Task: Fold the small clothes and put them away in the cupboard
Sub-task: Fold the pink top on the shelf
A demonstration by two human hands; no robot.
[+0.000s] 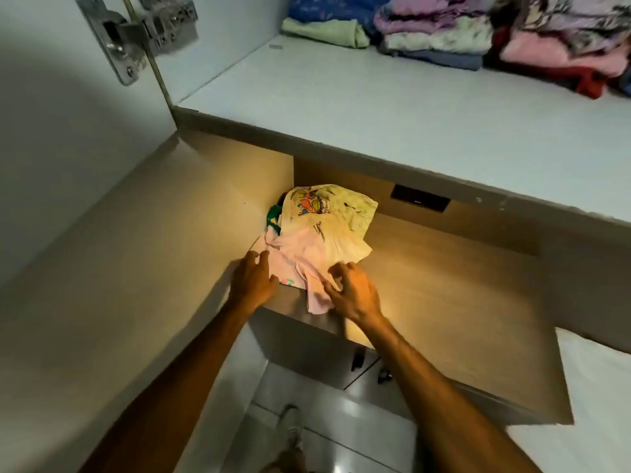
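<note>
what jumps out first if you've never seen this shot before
Two bare arms reach to a small pile of clothes in the lit lower shelf's left corner, left hand and right hand on its pink front edge. On the white shelf above, top right, sit colourful folded stacks.

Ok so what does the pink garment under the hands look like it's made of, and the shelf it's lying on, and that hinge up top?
Pink garment: soft, matte knit fabric, probably cotton; it creases and droops over the edge. Lower shelf: board with a smooth wood-grain finish, likely laminate; faint streaks show under the warm light. Hinge: shiny silvery metal with visible screws.
</note>
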